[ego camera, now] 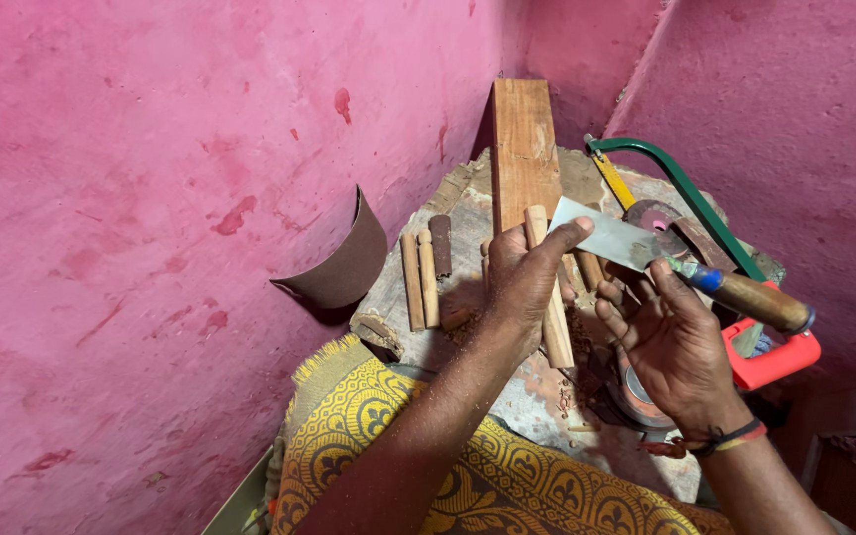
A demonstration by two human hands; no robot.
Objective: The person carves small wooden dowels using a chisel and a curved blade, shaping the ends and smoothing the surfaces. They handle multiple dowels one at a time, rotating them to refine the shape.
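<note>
Left hand [522, 282] has a closed grip round a stick [550, 297] of reddish wood, holding it nearly upright at frame centre, with the forefinger stretched out onto the flat steel blade of a chisel [646, 253]. Right hand [671, 342] grips that chisel: its wooden handle with a blue band sticks out toward the right edge, while the fingers curl loosely under it, so the grip looks only half closed. The blade's edge sits right against the top part of the stick.

Under both hands is a rough stump [428, 342] serving as the counter, dusted with shavings. On it, just left of the left hand, two pegs [418, 277] lie side by side, with a darker short piece next to them. A plank [524, 149] runs up from behind the stick toward the top of the frame. A hacksaw [691, 198] with a green frame and red handle lies on the right side, beside the chisel. A curled sheet of sandpaper [344, 263] leans on the pink wall [151, 198] at centre left. A yellow patterned cloth [369, 426] covers the lap at the bottom.
</note>
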